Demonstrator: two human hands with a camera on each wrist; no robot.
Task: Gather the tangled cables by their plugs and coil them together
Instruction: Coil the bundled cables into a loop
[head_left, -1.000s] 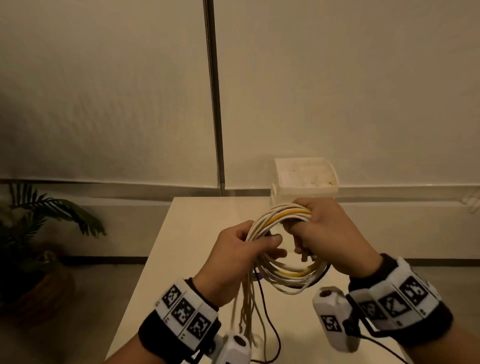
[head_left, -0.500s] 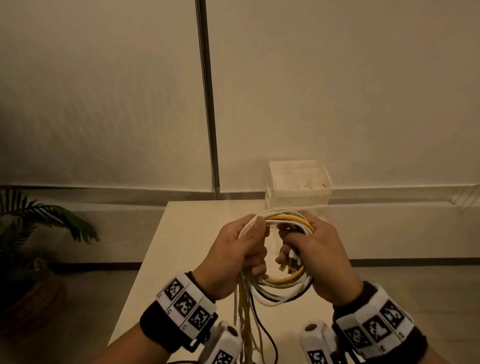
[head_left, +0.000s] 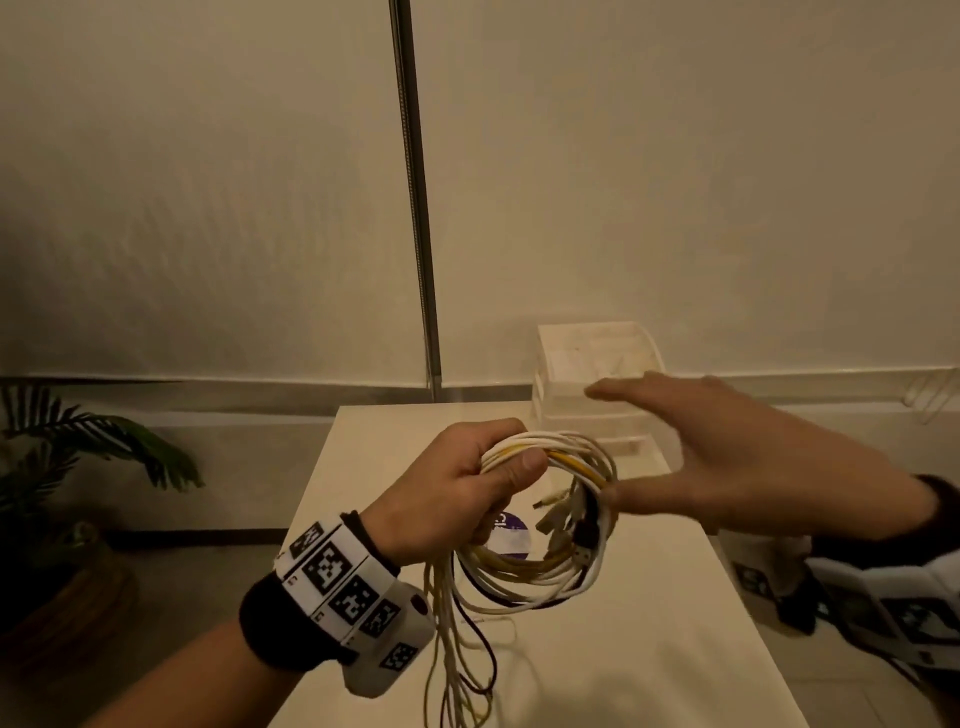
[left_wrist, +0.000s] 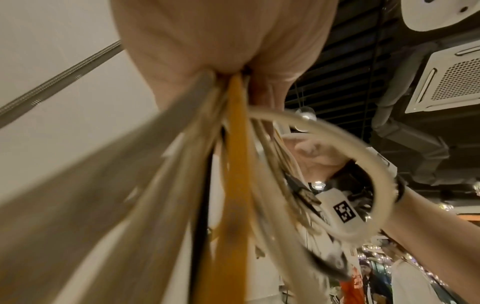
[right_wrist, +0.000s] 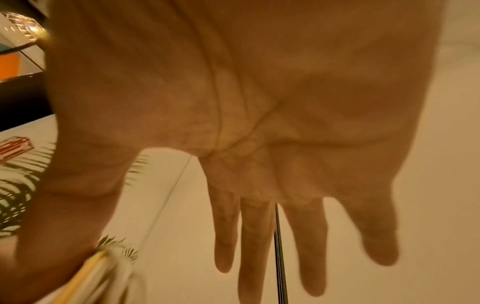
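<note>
left hand grips coiled cables; purple sticker unreadable.

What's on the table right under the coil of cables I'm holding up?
Through the coil of cables, a purple-and-white round label shows on the table. The left hand and the loops cover part of it, so its print cannot be read.

Smooth rubbery-looking cables, matt pale table, translucent plastic box, ribbed metal pole

Pale wall, potted plant
</note>
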